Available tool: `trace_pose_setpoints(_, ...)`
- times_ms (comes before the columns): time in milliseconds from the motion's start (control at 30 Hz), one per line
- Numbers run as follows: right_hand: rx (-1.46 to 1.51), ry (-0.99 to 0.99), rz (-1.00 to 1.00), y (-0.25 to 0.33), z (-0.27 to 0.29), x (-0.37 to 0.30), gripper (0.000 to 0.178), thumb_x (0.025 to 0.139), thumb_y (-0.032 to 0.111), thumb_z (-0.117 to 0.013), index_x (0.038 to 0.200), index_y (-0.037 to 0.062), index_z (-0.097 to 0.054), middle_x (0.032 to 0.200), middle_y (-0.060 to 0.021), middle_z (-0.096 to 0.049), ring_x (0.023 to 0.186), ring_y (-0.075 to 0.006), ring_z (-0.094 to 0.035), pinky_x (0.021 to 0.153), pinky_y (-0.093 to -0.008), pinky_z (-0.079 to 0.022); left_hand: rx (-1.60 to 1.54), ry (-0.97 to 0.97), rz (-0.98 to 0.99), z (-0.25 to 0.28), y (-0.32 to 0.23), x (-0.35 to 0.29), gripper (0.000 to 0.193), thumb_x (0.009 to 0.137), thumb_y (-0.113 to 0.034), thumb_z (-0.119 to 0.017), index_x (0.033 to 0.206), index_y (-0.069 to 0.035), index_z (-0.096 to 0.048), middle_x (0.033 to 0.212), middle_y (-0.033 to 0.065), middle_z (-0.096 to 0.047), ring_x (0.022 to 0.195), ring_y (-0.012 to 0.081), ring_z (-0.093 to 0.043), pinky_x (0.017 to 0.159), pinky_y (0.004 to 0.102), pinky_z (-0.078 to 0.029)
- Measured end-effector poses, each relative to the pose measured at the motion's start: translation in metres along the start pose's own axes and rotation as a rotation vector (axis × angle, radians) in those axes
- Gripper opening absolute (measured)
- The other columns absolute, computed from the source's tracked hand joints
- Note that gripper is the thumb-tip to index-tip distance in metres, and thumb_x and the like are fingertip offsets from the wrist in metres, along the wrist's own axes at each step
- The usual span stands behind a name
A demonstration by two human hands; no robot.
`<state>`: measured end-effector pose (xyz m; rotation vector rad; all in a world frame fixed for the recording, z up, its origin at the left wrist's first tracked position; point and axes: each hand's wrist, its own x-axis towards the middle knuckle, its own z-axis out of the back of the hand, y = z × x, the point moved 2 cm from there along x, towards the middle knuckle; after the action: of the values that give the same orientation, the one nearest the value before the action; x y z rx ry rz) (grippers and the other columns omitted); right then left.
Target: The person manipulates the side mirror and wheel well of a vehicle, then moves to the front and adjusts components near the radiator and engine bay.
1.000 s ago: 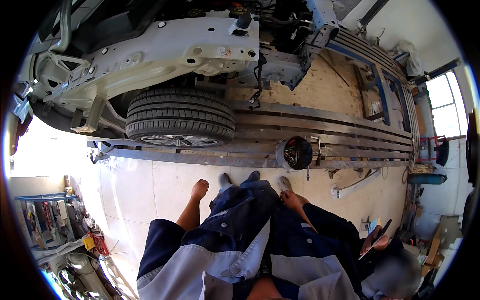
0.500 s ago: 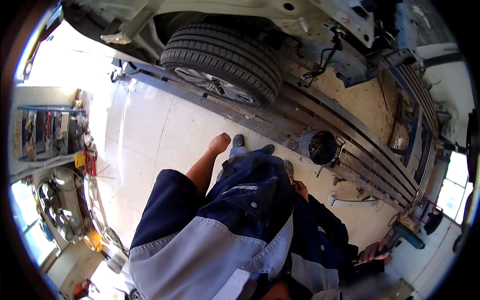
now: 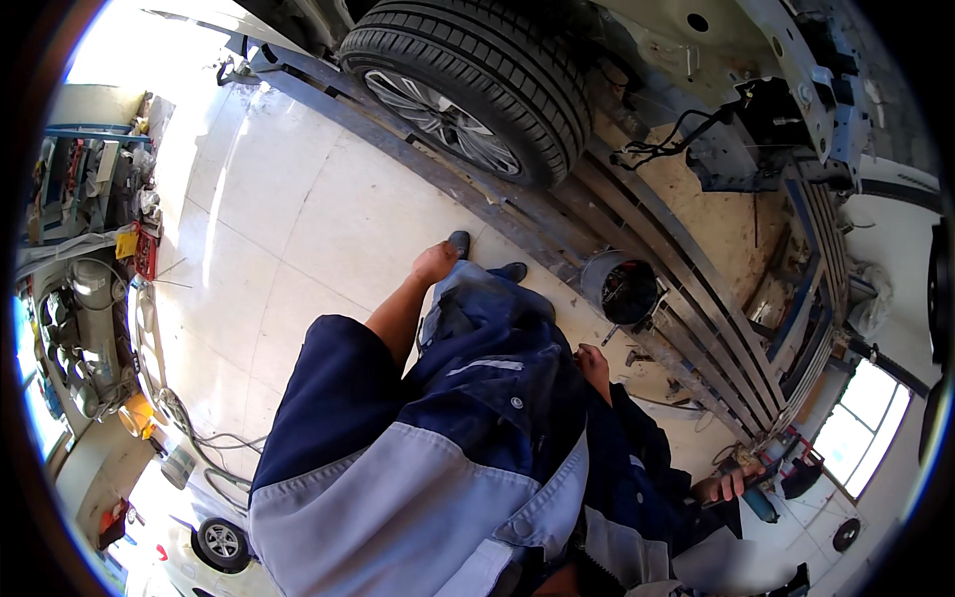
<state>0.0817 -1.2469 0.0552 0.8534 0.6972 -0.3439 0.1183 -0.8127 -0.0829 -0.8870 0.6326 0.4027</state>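
Observation:
My left hand hangs in front of me with its fingers curled shut, above the pale floor next to a dark shoe. No object shows in it. At the right side of my dark blue and grey jacket is my right hand, its fingers bent inward and nothing visible between them. The nearest thing ahead of it is a grey bucket with dark items inside, by the metal rails. Farther right, another person's hand shows at the end of a dark sleeve; what it holds is unclear.
A car wheel stands on a long metal frame across the front, under a stripped car body. Shelving with tools lines the left wall. Hoses lie at lower left, near another car's wheel.
My view has shifted, so the wheel sits higher and farther right in the picture. The bucket appears slightly farther left. My feet have changed position; both hands stay curled.

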Motion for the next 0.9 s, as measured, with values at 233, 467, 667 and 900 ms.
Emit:
trace_pose_setpoints(233,0.018,0.012,0.001,0.000,-0.006,0.010,0.030,0.093,0.022,-0.057,0.113,0.0007,-0.058,0.087,-0.0079,-0.065,0.079,-0.0153,-0.062,0.071,-0.0272,-0.049,-0.004,-0.024,-0.038,0.007,0.008,0.005,0.034,0.088,-0.036,-0.048,0.098,-0.008,-0.066,0.103,0.0177,-0.064,0.098,0.0369,-0.060,0.084,0.0436,-0.048)
trace_pose_setpoints(467,0.008,-0.001,-0.019,-0.011,-0.003,0.008,0.028,0.093,0.021,-0.057,0.112,0.0013,-0.059,0.085,-0.0074,-0.065,0.075,-0.0141,-0.061,0.070,-0.0265,-0.049,0.016,-0.048,-0.079,0.001,0.021,0.027,0.030,0.085,-0.027,-0.043,0.095,-0.008,-0.064,0.100,0.0185,-0.065,0.095,0.0371,-0.061,0.083,0.0440,-0.049)
trace_pose_setpoints(667,0.045,-0.023,0.023,-0.027,-0.006,0.010,0.027,0.092,0.021,-0.058,0.110,0.0011,-0.059,0.086,-0.0083,-0.066,0.077,-0.0152,-0.063,0.067,-0.0276,-0.050,0.008,0.007,-0.061,0.004,0.005,0.025,0.030,0.085,-0.027,-0.044,0.095,-0.008,-0.064,0.100,0.0181,-0.065,0.094,0.0375,-0.061,0.081,0.0440,-0.048)
trace_pose_setpoints(900,0.002,-0.029,0.003,-0.032,-0.006,0.007,0.024,0.093,0.020,-0.054,0.110,0.0032,-0.060,0.087,-0.0091,-0.065,0.075,-0.0158,-0.064,0.064,-0.0284,-0.051,-0.171,-0.033,-0.229,0.000,-0.046,0.031,0.024,0.084,-0.027,-0.051,0.094,-0.009,-0.064,0.098,0.0149,-0.065,0.092,0.0347,-0.062,0.078,0.0420,-0.049)
